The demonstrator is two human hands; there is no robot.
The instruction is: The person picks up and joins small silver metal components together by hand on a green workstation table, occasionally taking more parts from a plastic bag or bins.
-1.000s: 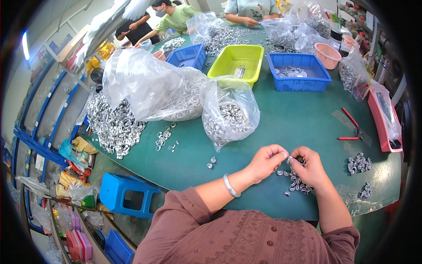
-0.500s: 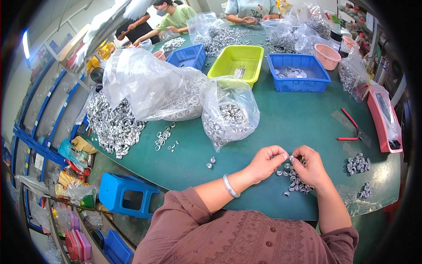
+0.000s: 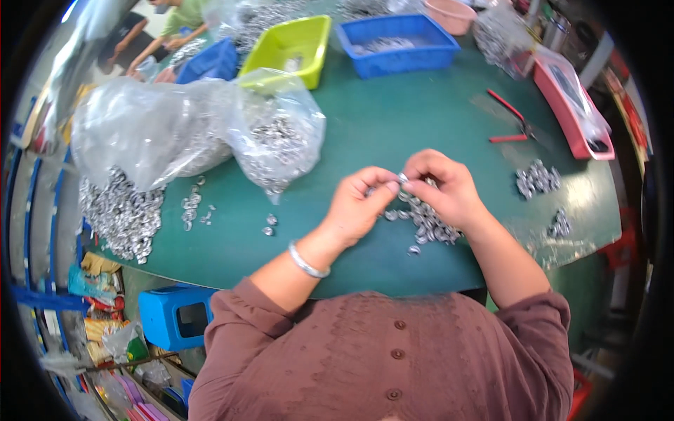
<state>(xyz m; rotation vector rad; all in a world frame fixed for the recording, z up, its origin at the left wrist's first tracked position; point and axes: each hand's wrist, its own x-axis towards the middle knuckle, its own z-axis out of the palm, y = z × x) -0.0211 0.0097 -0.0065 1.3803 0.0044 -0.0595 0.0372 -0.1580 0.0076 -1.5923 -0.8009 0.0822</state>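
Left hand [image 3: 357,205] and right hand [image 3: 447,189] pinch one small silvery piece [image 3: 402,178] over the worktop [image 3: 393,116]; handling seems unfinished, with loose metal pieces [image 3: 428,224] heaped below; finished ones are indistinguishable.

a green table [image 3: 393,112] bears metal pieces [image 3: 430,223], bags [image 3: 277,144], pliers [image 3: 516,112].

Red-handled pliers [image 3: 508,139] (lying open), pink tray [image 3: 560,111], blue stool [image 3: 158,316], lime-green basket [image 3: 306,38] beside a blue bin [image 3: 404,64]

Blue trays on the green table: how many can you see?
2: one blue tray right of the yellow-green tray, another blue tray left of it. Others may be hidden.
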